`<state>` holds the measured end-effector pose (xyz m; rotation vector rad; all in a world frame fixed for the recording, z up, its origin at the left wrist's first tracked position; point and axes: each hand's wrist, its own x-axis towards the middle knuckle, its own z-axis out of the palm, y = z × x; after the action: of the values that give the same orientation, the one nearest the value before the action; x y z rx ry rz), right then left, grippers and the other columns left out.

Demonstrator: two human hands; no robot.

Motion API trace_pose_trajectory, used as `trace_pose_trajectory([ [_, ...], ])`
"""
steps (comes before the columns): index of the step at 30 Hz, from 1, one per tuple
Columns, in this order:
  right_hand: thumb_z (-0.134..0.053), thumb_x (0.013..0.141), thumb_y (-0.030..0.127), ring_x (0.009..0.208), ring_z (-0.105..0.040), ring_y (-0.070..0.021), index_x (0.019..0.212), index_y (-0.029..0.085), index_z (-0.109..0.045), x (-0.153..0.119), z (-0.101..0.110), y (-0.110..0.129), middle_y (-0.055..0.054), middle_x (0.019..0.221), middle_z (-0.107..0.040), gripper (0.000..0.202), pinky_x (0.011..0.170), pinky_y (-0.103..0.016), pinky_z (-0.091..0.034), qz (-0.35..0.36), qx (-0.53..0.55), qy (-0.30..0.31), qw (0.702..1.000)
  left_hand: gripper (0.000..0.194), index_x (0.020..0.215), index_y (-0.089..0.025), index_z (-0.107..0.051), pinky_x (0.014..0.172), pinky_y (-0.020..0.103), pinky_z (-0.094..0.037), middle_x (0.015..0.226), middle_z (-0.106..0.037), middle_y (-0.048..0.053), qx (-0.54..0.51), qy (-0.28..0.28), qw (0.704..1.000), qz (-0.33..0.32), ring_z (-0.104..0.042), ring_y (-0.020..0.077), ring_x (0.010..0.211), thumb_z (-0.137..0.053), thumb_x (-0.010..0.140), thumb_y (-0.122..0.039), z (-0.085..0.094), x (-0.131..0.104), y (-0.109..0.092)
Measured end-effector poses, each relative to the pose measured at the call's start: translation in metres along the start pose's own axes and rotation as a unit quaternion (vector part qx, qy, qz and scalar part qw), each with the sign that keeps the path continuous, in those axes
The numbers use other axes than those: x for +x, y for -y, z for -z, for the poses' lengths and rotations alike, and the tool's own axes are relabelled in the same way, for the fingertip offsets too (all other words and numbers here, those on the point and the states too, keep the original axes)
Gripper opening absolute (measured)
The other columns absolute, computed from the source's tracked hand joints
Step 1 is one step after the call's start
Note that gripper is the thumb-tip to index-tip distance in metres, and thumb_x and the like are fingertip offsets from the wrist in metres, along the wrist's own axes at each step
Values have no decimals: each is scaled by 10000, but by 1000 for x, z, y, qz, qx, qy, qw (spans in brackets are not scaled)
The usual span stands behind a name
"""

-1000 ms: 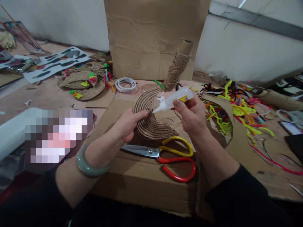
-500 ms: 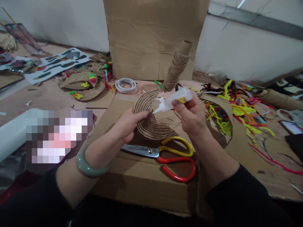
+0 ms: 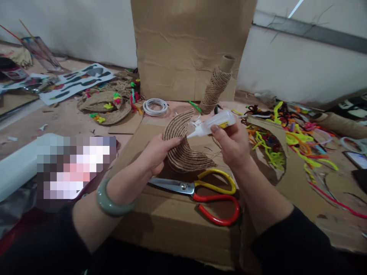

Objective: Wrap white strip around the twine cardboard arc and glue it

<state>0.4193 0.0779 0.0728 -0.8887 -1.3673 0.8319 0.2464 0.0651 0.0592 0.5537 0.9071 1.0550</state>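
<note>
My left hand (image 3: pixel 161 152) grips a crescent-shaped piece covered in rows of jute twine (image 3: pixel 189 158), thumb on top and the other fingers underneath. Tilted in my right hand (image 3: pixel 233 143) is a small glue bottle (image 3: pixel 219 121), clear with a yellow label. Its white nozzle points down-left to the crescent's inner edge, close to my left thumb; whether it touches I cannot tell. Just below the crescent lie scissors (image 3: pixel 185 187) with one yellow and one red handle, resting on cardboard (image 3: pixel 166 217).
Behind stands a twine-wrapped tube (image 3: pixel 216 88) before an upright cardboard sheet (image 3: pixel 189 46). A white coil (image 3: pixel 155 107) and finished-looking twine pieces (image 3: pixel 107 109) lie back left. Colourful pipe cleaners (image 3: pixel 301 139) are scattered right. A blurred-out phone-like object (image 3: pixel 77 168) is at left.
The whole view has shifted slightly, so everything sits a little lower and further right. My hands keep the same grips, with the nozzle still at the crescent's inner edge.
</note>
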Motion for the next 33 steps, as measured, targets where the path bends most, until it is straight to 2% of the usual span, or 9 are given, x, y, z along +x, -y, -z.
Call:
trace_pose_trajectory([
  [7,-744,710,496,774,-625,-155,878,260,-567,2,0,-2,13,815,-633,339,723,-305,-552,13,-1,21,1000,183,835,-96,-691,648,294,-558,714,-721,69,-2,6,1000,-3,-676,174,623,-716,654,-90,1,0,1],
  [11,-754,685,534,779,-638,-160,914,261,-545,4,0,-6,11,841,-641,413,707,-307,-559,37,-23,43,998,205,837,-98,-682,625,280,-549,711,-721,63,-3,-11,1000,-9,-670,168,611,-708,636,-68,-1,-1,1],
  [16,-713,731,546,770,-630,-157,899,262,-525,3,1,-6,10,827,-620,380,711,-315,-558,43,-32,49,997,204,842,-96,-685,686,273,-545,732,-727,62,2,-4,1000,-14,-673,157,647,-717,641,-76,-1,-1,1],
  [20,-743,688,564,762,-627,-158,907,269,-503,3,1,-8,20,815,-609,439,711,-322,-558,39,-38,55,997,202,832,-100,-685,679,273,-543,722,-724,57,2,-2,1000,-17,-670,154,634,-730,636,-89,2,0,2],
  [25,-739,703,550,689,-605,-143,859,260,-501,4,3,-10,29,758,-588,406,642,-306,-551,40,-60,45,996,186,811,-97,-697,647,281,-542,701,-724,61,8,-7,1000,-25,-667,165,617,-733,629,-100,2,0,1],
  [30,-735,712,549,717,-622,-160,892,265,-531,2,5,-5,12,801,-613,393,649,-325,-559,51,-72,22,996,163,789,-96,-712,651,284,-542,712,-733,72,12,-24,999,-28,-674,177,642,-688,628,-74,-2,-2,-1],
  [33,-728,714,562,680,-614,-154,916,267,-551,0,3,-2,10,788,-618,399,595,-311,-544,56,-80,27,995,164,771,-104,-708,642,279,-537,695,-725,61,22,-34,998,-40,-665,171,630,-705,609,-82,-3,-2,-1],
])
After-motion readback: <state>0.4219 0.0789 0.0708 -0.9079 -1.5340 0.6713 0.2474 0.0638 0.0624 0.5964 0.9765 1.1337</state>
